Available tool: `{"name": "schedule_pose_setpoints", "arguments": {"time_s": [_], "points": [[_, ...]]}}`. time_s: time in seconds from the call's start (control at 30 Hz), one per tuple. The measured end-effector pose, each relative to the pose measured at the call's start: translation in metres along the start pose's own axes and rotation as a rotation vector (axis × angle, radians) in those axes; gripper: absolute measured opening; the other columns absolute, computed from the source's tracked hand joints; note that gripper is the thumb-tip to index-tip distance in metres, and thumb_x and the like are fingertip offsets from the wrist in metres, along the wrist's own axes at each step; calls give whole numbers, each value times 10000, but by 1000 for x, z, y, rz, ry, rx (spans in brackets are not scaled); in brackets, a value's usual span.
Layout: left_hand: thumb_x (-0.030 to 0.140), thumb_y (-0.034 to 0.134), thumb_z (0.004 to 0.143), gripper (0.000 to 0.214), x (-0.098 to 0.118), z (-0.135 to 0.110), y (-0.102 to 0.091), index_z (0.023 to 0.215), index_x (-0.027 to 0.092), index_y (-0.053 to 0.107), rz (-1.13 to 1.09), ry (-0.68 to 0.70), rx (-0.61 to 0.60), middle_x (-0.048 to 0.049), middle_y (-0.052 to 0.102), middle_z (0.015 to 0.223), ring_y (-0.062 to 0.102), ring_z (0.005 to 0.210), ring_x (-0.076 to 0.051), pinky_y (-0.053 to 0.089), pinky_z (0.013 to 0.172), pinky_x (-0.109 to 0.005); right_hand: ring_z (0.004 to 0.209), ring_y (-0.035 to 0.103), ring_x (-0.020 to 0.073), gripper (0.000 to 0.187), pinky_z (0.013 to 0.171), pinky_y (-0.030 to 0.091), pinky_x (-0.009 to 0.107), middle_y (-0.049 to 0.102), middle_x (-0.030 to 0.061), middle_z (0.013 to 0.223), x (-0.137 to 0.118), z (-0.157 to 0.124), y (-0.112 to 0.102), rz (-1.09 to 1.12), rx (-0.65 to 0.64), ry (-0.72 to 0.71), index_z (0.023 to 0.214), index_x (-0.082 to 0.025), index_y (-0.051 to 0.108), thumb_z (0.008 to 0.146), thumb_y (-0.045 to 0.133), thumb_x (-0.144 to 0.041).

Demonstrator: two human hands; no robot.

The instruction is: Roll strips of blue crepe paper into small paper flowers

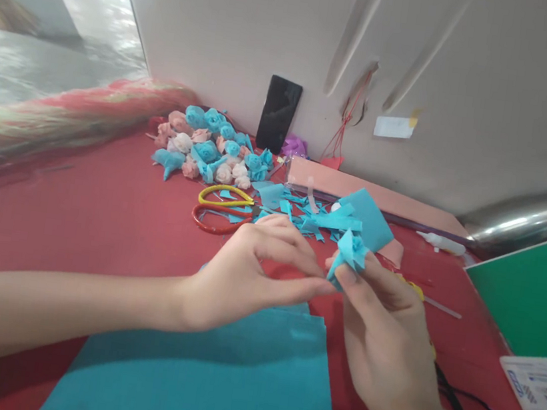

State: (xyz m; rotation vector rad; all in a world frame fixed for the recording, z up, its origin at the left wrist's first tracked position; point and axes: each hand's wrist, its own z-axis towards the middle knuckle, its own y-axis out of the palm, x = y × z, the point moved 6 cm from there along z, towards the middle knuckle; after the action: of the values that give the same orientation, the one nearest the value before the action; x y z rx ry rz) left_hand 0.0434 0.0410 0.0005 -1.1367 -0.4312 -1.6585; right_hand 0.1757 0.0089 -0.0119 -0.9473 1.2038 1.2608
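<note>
My right hand (386,341) pinches a small blue paper flower (349,250) between thumb and fingers, its pointed petals facing up. From the left, my left hand (265,271) reaches in with thumb and forefinger closing on the flower's lower edge. The exact contact there is partly hidden by the fingertips. Below both hands lies a large blue paper sheet (209,385). Just beyond my left hand are scissors (222,208) with one yellow and one red handle; their blades are covered by blue paper scraps (322,221).
A pile of blue, pink and white paper flowers (207,149) sits at the back left. A dark phone (278,115) leans on the wall. Pink paper (370,194), a white glue bottle (442,243) and a green board (528,299) lie right. A black cable (488,408) runs nearby.
</note>
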Motion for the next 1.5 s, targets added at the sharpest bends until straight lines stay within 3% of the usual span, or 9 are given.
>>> {"name": "schedule_pose_setpoints", "arguments": {"time_s": [0.2, 0.27, 0.37, 0.5, 0.63, 0.87, 1.13, 1.3, 1.5], "points": [[178, 675, 830, 259, 14, 2, 6, 571, 176, 664, 110, 126, -222, -5, 665, 565, 563, 569, -138, 455, 767, -338, 722, 600, 115, 185, 636, 514, 213, 675, -41, 773, -10, -2, -3, -27, -33, -106, 824, -387, 784, 807, 723, -213], [183, 617, 865, 298, 23, 7, -6, 569, 195, 641, 170, 188, -166, 0, 628, 530, 530, 540, -136, 454, 746, -341, 723, 598, 127, 215, 677, 518, 241, 677, -43, 756, -12, -2, -2, -17, -71, -124, 813, -394, 780, 805, 717, -189], [222, 688, 805, 116, 41, 15, -30, 709, 286, 690, 312, 386, 5, 35, 700, 674, 573, 603, -150, 462, 737, -315, 736, 616, 153, 189, 722, 527, 288, 696, -42, 735, -11, -2, 0, -15, -137, -103, 781, -383, 776, 795, 727, -202], [356, 752, 768, 46, 48, 23, -41, 809, 376, 748, 437, 523, -28, 44, 739, 780, 581, 705, -191, 483, 793, -295, 747, 632, 180, 131, 719, 541, 321, 716, -29, 744, -8, -3, 4, -59, -189, -54, 803, -372, 780, 793, 735, -249], [362, 745, 750, 51, 44, 29, -41, 717, 393, 769, 384, 430, -128, 6, 720, 709, 555, 764, -225, 483, 877, -320, 730, 646, 176, 176, 687, 553, 310, 710, -44, 712, -8, -6, 7, -57, -206, -68, 749, -399, 760, 788, 739, -229], [234, 739, 652, 178, 43, 32, -39, 583, 398, 744, 272, 304, -155, -11, 709, 667, 535, 785, -260, 473, 892, -363, 715, 654, 185, 90, 690, 566, 335, 709, -31, 709, -4, -7, 8, -70, -189, -59, 726, -384, 750, 798, 736, -332], [231, 752, 585, 184, 54, 25, -37, 512, 394, 707, 411, 388, 19, 45, 661, 504, 611, 683, -245, 342, 1096, -360, 741, 607, 166, 80, 715, 519, 312, 674, -13, 739, -2, -11, 10, -8, -210, 4, 762, -334, 774, 814, 725, -299], [258, 733, 550, 224, 51, 23, -33, 425, 410, 627, 448, 313, 59, 60, 637, 462, 587, 618, -247, 308, 1131, -366, 756, 601, 166, 82, 708, 502, 304, 676, -12, 768, -1, -13, 12, -7, -230, 9, 793, -343, 776, 822, 715, -297], [265, 740, 528, 185, 45, 21, -33, 457, 396, 630, 456, 343, 73, 73, 652, 480, 579, 612, -227, 245, 1171, -326, 740, 608, 167, 117, 716, 502, 310, 695, -28, 747, 2, -13, 14, 35, -220, -18, 832, -390, 776, 814, 727, -286]]}}
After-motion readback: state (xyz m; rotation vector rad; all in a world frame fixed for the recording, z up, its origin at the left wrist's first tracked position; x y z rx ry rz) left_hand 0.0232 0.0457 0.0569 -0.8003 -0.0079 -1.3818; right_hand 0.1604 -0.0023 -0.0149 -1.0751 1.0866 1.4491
